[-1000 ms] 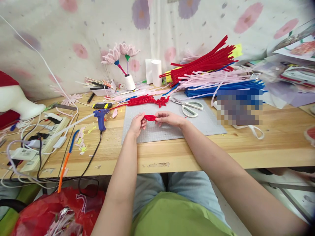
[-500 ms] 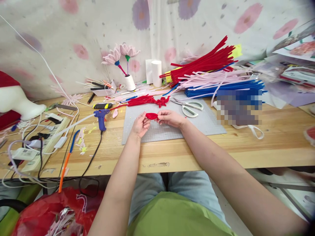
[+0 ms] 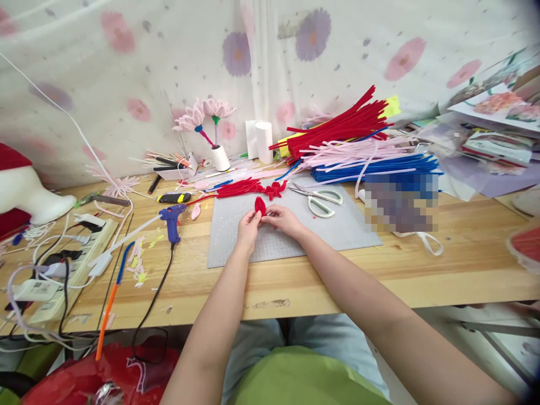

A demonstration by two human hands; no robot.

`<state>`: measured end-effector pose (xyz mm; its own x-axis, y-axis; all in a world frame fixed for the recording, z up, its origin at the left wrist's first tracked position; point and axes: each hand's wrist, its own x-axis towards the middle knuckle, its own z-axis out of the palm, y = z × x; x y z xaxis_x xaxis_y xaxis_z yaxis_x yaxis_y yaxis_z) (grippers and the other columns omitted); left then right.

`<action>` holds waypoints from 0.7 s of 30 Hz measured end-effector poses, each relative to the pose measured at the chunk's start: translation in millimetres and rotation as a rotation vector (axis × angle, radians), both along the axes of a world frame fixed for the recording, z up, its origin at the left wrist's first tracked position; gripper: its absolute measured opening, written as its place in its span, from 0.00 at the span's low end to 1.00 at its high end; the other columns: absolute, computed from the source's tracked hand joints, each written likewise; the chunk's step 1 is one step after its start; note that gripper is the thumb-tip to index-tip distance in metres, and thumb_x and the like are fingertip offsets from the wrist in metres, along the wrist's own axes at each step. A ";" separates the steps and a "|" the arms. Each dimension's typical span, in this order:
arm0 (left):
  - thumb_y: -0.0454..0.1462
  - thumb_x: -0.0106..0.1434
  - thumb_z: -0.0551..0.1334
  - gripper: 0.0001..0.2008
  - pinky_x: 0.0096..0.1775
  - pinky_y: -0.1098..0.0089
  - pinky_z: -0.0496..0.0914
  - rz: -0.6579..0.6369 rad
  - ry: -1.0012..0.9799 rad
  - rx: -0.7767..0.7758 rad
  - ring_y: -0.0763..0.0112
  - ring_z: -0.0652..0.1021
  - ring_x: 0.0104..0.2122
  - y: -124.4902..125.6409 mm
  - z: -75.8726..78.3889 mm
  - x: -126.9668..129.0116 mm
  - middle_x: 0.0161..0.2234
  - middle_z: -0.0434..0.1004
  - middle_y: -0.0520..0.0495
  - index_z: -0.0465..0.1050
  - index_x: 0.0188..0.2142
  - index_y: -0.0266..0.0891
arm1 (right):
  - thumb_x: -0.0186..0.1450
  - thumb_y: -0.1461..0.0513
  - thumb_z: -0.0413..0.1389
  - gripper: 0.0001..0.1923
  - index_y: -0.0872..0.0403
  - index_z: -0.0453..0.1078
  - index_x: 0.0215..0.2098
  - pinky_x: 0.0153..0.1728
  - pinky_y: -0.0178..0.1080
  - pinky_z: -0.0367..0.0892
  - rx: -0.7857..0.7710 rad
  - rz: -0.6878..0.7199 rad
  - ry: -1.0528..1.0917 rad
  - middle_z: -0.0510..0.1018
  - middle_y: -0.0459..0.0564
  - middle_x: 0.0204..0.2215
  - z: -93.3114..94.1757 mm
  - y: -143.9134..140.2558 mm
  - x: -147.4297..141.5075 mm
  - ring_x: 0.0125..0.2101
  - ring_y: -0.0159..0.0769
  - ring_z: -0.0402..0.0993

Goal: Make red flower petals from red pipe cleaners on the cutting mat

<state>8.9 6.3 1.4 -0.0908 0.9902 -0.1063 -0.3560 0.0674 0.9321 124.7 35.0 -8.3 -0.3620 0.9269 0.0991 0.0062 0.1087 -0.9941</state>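
Note:
A small red petal of fuzzy pipe cleaner (image 3: 260, 205) stands pointed end up between my fingertips. My left hand (image 3: 248, 229) pinches its lower left side. At its base, my right hand (image 3: 283, 218) is closed on it too, with finger and thumb together. Both hands are above the grey cutting mat (image 3: 329, 236). Just beyond them lie a curled red pipe-cleaner piece (image 3: 276, 190) and a bunch of red pipe cleaners (image 3: 238, 188). White-handled scissors (image 3: 323, 205) rest on the mat to the right of my right hand.
A blue glue gun (image 3: 172, 222) with a black cord lies left of the mat, near a yellow-black cutter (image 3: 174, 198). Red (image 3: 337, 126), pink and blue (image 3: 379, 169) pipe-cleaner bundles are piled at the back right. A power strip (image 3: 78, 264) with tangled cables occupies the left.
The red petal has turned from lying sideways between my hands to standing upright. My hands have come closer together, the right one shifting left. The camera view has tilted up slightly.

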 end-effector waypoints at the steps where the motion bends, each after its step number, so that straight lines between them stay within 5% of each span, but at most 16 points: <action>1: 0.40 0.48 0.65 0.11 0.35 0.74 0.67 0.018 -0.003 -0.023 0.76 0.74 0.29 2.6 0.5 0.8 0.28 0.75 0.50 0.71 0.29 0.35 | 0.47 0.56 0.60 0.12 0.55 0.70 0.26 0.18 0.30 0.58 0.037 -0.047 -0.015 0.69 0.45 0.26 -0.7 0.1 -0.8 0.20 0.24 0.60; 5: 0.38 0.46 0.65 0.10 0.34 0.74 0.68 0.025 0.018 -0.076 0.78 0.73 0.27 13.5 9.1 -1.8 0.26 0.74 0.51 0.71 0.27 0.34 | 0.46 0.57 0.61 0.14 0.55 0.69 0.29 0.23 0.31 0.61 0.078 -0.144 -0.007 0.69 0.47 0.32 5.1 -0.1 1.9 0.26 0.27 0.64; 9: 0.38 0.44 0.67 0.09 0.26 0.77 0.66 -0.089 0.224 -0.102 0.78 0.72 0.24 19.8 17.1 -8.1 0.24 0.73 0.50 0.71 0.24 0.34 | 0.53 0.51 0.54 0.16 0.54 0.65 0.33 0.18 0.31 0.56 -0.061 -0.184 0.030 0.66 0.43 0.23 17.1 7.5 9.6 0.21 0.26 0.60; 12: 0.38 0.46 0.66 0.09 0.18 0.79 0.60 -0.178 0.371 -0.119 0.81 0.67 0.16 19.0 20.3 -10.0 0.17 0.67 0.53 0.70 0.25 0.34 | 0.51 0.51 0.57 0.16 0.56 0.66 0.29 0.20 0.31 0.53 -0.027 -0.096 -0.048 0.63 0.41 0.18 22.2 17.3 12.9 0.19 0.24 0.56; 16: 0.42 0.53 0.61 0.12 0.18 0.75 0.66 -0.307 0.264 -0.260 0.77 0.69 0.15 14.3 24.9 -6.5 0.16 0.65 0.56 0.67 0.34 0.38 | 0.50 0.54 0.58 0.14 0.57 0.63 0.22 0.20 0.30 0.52 -0.014 -0.105 -0.030 0.64 0.41 0.17 21.9 22.6 9.6 0.19 0.23 0.56; 21: 0.41 0.54 0.61 0.11 0.21 0.75 0.69 -0.231 0.151 -0.248 0.75 0.74 0.20 12.7 21.8 1.2 0.20 0.70 0.51 0.65 0.30 0.35 | 0.50 0.53 0.57 0.15 0.55 0.60 0.24 0.15 0.29 0.51 -0.093 -0.119 0.084 0.64 0.40 0.17 16.0 16.7 5.6 0.15 0.22 0.55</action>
<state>10.1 19.0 23.1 0.0996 0.9323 -0.3477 -0.1651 0.3601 0.9182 130.3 51.7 7.7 -0.2436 0.9692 0.0360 -0.0705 0.0193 -0.9973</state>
